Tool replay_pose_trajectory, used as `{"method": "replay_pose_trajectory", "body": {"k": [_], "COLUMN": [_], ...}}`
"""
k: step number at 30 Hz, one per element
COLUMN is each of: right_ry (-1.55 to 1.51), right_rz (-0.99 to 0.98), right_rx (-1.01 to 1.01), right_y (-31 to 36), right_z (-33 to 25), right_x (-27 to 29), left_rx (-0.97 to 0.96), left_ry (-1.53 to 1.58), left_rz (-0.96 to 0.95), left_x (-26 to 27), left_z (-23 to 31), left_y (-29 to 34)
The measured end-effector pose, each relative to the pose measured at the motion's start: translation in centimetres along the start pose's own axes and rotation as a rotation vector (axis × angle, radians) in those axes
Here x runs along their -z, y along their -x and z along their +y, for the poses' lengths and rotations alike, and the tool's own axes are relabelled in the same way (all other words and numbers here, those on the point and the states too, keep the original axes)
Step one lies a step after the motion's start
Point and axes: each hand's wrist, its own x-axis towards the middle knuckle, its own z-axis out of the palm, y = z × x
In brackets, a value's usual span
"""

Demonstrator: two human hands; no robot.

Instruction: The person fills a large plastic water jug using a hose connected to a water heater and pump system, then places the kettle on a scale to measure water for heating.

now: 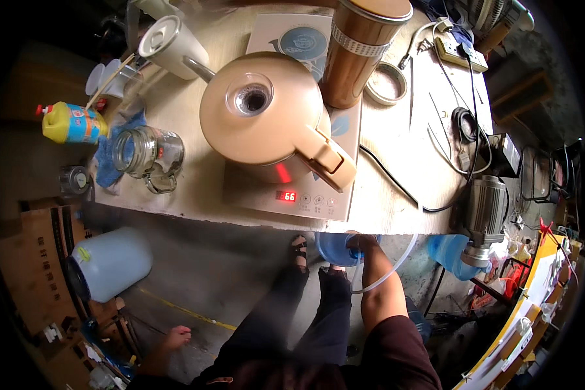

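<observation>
Head view shows the right grip (362,242) low, just past the front edge of the pale wooden counter (396,136), at the right side of a round, translucent blue plastic container (333,253). Its fingers are mostly hidden, so I cannot tell whether they are clamped on the rim or apart inside it. The container thus lies right at this grip, just beyond the right foot; the arm probably hangs straight because the container stands low. Across that forearm loops a clear flexible tube (390,276), apparently left slack to reach below the counter.

Well apart to the left, the left grip (177,337) hangs beside the leg, loosely curled with nothing visible in it; how far its fingers close is too small to tell.

Farther out, a rounded beige plastic kettle (273,140) stands on a flat electric base (253,201) with a lit red display, presumably for heating; its handle points toward the person's right, likely for easy lifting. A clear glass mug (166,153) stands to its left.
</observation>
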Motion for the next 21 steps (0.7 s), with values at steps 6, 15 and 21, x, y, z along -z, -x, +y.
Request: {"method": "replay_pose_trajectory", "body": {"k": [6, 15, 21], "right_ry": [-0.022, -0.604, -0.3], "right_rz": [0.008, 0.074, 0.189], "right_rx": [0.104, 0.212, 0.218], "right_y": [0.4, 8.4, 12.9], "right_z": [1.6, 19.5, 36.4], "right_x": [1.3, 9.3, 12.6], "left_rx": [-0.325, -0.54, -0.92], "left_ry": [-0.414, -0.576, -0.711], "left_rz": [-0.012, 0.237, 0.407], "left_x": [-11.4, -24.9, -26.8], "left_z": [5.1, 21.8, 31.1], "left_y": [1.3, 5.5, 8.2]}}
